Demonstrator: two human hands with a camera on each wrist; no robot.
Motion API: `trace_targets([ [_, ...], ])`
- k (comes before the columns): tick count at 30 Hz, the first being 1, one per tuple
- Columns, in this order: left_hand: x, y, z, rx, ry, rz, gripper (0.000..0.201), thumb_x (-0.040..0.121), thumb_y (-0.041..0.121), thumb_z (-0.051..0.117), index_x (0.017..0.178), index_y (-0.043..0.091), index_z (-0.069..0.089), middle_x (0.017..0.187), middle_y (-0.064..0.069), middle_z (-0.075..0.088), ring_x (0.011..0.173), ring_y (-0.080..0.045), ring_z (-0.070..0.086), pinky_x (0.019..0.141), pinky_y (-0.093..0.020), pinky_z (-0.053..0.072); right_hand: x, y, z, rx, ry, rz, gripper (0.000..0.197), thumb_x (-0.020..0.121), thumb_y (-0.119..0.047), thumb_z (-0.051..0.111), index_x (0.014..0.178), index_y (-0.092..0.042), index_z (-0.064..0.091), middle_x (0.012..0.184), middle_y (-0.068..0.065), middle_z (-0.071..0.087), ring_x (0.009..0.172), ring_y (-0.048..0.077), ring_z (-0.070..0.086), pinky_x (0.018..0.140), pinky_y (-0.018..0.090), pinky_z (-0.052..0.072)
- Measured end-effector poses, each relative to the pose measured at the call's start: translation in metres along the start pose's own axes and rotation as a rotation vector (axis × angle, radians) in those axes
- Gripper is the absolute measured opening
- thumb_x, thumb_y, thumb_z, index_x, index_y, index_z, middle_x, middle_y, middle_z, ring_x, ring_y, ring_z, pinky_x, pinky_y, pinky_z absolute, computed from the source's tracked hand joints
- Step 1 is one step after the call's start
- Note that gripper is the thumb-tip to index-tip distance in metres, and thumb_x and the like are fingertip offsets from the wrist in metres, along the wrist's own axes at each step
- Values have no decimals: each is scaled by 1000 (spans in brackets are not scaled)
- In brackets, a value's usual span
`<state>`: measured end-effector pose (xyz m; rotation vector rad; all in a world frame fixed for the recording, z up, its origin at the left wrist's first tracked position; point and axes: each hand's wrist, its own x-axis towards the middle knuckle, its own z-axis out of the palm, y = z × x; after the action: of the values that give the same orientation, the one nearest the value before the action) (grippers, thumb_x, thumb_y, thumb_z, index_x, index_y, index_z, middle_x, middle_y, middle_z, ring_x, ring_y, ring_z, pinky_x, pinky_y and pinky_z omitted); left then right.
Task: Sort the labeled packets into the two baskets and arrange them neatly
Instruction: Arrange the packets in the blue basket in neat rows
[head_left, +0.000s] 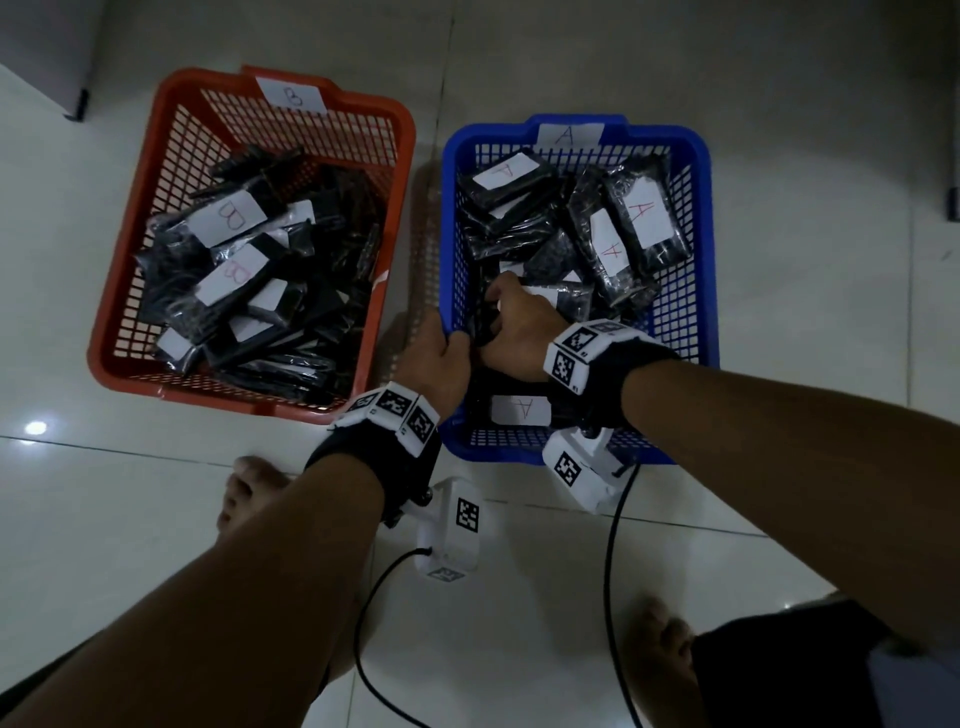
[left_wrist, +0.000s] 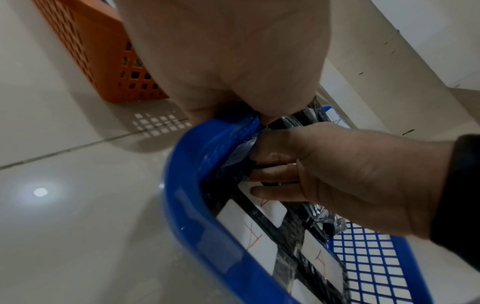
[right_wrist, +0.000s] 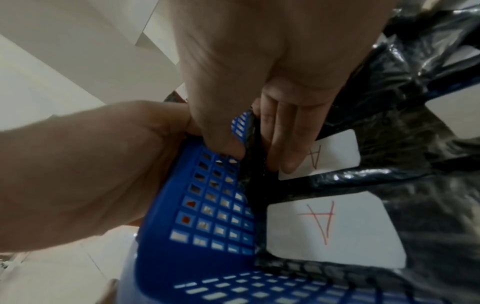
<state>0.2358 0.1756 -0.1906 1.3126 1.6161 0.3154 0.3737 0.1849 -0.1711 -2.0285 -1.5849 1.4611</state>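
The blue basket (head_left: 707, 260) labelled A holds black packets (head_left: 644, 218) with white A labels. The red basket (head_left: 124, 249) labelled B holds several black packets (head_left: 228, 218) with B labels. My left hand (head_left: 441, 353) grips the blue basket's left rim (left_wrist: 187, 185) from outside. My right hand (head_left: 519, 322) reaches inside, where thumb and fingers (right_wrist: 285, 133) pinch a black packet (right_wrist: 255, 164) standing on edge against the blue wall (right_wrist: 207, 205). Flat A-labelled packets (right_wrist: 332, 228) lie beside it.
Both baskets stand side by side on a white tiled floor (head_left: 156, 519), the red basket (left_wrist: 91, 51) to the left. My bare feet (head_left: 249, 488) (head_left: 665, 639) and black cables (head_left: 613, 571) are close to the blue basket's near edge. A dark furniture foot (head_left: 78, 104) stands far left.
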Motion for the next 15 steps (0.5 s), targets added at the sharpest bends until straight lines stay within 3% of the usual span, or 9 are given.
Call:
trace_targets([
  [3,-1,2,1,-18,-2,18,42,82,35,37,114,10,46,113,-17,59,102,-31,58,95,-45,47,2,-1,2,26,6,18,59,82,-22,70,131,-14,38,105,6,59,89,17,57,71,24,42],
  [7,-1,1,3,9,22,32,38,85,34,38,114,11,46,109,-14,59,99,-30,59,94,-44,48,7,-3,2,46,35,39,58,82,-22,70,130,-15,39,105,7,63,88,19,60,67,23,43],
  [12,-1,4,3,82,30,10,34,91,29,42,119,10,43,109,-17,59,95,-32,59,90,-43,50,0,-6,-23,64,22,66,44,77,-25,74,113,-23,49,91,-5,61,82,16,60,58,21,43],
  [15,-3,14,3,251,218,150,47,86,18,54,130,7,41,114,-18,56,98,-32,58,87,-39,50,-13,-9,-50,-45,-28,-4,32,84,-25,67,113,-23,55,97,-5,60,82,14,58,67,23,46],
])
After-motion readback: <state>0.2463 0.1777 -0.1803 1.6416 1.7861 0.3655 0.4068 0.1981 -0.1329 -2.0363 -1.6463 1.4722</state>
